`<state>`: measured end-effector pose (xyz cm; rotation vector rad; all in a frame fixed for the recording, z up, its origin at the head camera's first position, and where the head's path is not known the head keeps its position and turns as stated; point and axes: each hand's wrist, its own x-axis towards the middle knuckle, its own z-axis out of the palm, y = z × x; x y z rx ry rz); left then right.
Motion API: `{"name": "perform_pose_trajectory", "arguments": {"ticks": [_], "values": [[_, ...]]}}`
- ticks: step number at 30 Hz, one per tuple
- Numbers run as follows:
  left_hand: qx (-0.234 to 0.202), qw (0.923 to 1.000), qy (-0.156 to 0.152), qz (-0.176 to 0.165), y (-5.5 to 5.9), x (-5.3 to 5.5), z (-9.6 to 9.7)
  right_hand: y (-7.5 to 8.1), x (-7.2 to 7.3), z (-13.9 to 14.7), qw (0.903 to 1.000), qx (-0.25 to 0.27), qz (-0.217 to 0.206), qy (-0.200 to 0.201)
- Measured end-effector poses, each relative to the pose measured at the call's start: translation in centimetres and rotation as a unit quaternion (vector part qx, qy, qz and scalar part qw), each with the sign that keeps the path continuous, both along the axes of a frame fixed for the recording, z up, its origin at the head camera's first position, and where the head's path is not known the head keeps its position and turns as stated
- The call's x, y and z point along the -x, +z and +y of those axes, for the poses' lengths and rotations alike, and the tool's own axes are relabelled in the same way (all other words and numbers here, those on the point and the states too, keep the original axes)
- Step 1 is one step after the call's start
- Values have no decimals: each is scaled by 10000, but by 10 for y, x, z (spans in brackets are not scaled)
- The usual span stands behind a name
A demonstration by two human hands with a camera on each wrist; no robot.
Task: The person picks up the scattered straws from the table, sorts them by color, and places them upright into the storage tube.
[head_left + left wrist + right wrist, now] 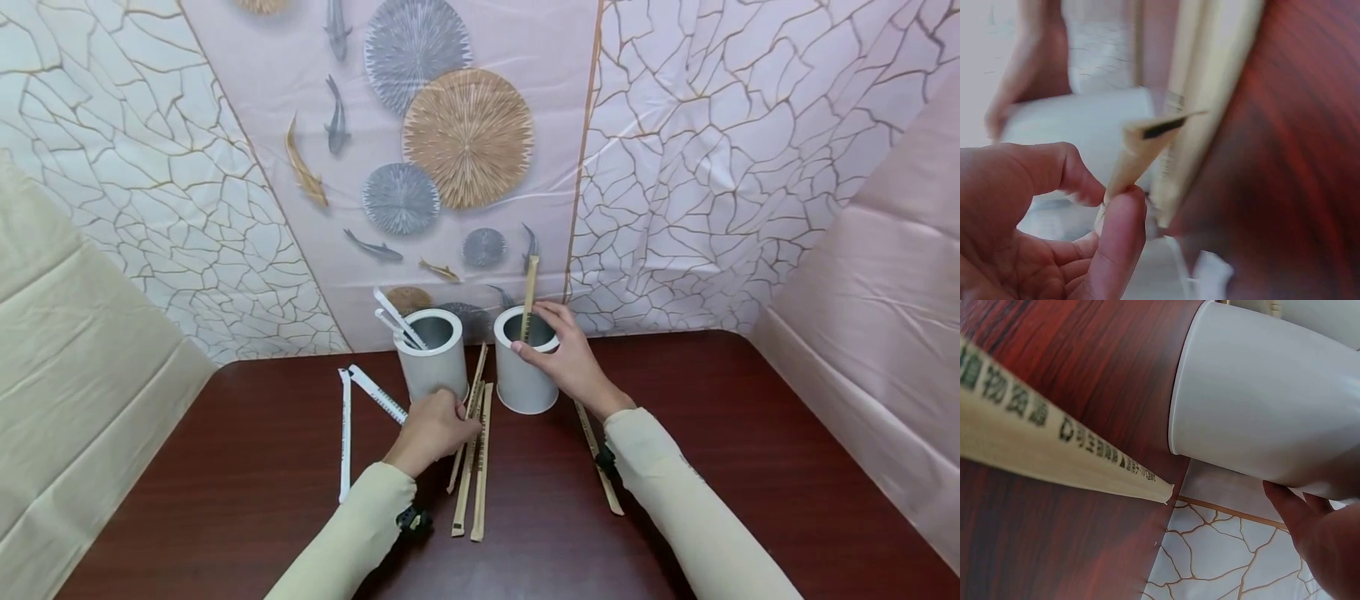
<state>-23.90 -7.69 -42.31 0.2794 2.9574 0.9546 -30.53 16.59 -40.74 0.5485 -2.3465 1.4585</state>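
My left hand pinches a brown paper-wrapped straw between thumb and finger, in front of the left canister. Beside it, several more brown-wrapped straws lie lengthwise on the table. White-wrapped straws lean out of the left canister. With thumb and fingers spread to either side, my right hand grips the rim of the right canister. One brown-wrapped straw stands in that canister, rising between the thumb and fingers. In the right wrist view, fingers show beside the canister wall.
Two white-wrapped straws lie left of the left canister, one partly behind my left hand. Another brown-wrapped straw lies on the dark red table beside my right forearm. Patterned cloth hangs behind the table.
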Motion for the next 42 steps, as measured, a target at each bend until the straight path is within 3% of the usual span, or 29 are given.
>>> {"name": "perform_pose_trajectory", "arguments": {"ticks": [3,5,8,11,13,18,21,24,30,33,35,38,42], "values": [[-187,9994,6,301,32,-18,1,0,0,0,10000,-2,-12,28],[-323,9964,10,789,49,-23,0,1,-1,0,10000,-3,-16,43],[-608,9843,0,1657,77,-25,0,2,-1,-1,10000,-21,-28,40],[-1058,9691,-33,2227,101,-17,3,1,-1,-1,10000,-18,-53,1],[-1375,9603,-16,2427,113,-10,8,-1,-1,-1,10000,-27,-69,-14],[-2055,9395,-66,2739,132,13,31,-2,-1,0,10000,-5,-55,-40],[-2072,9330,-349,2922,135,27,51,-2,-1,2,9999,31,-49,-84],[-1833,9355,-584,2965,131,40,67,-2,-1,2,9999,18,-73,-67],[-1140,9623,-527,2414,109,56,77,-3,0,-3,10000,-5,27,-58],[-915,9741,-406,2026,98,55,73,-4,0,-5,10000,-17,20,-45],[-895,9772,-291,1904,94,53,67,-4,0,-6,10000,-24,-46,-34],[-1001,9751,-190,1971,95,47,55,-3,-1,-5,9999,18,-105,-42],[-1162,9710,-306,2068,101,36,33,-2,-1,-3,9999,71,-78,-77]]}}
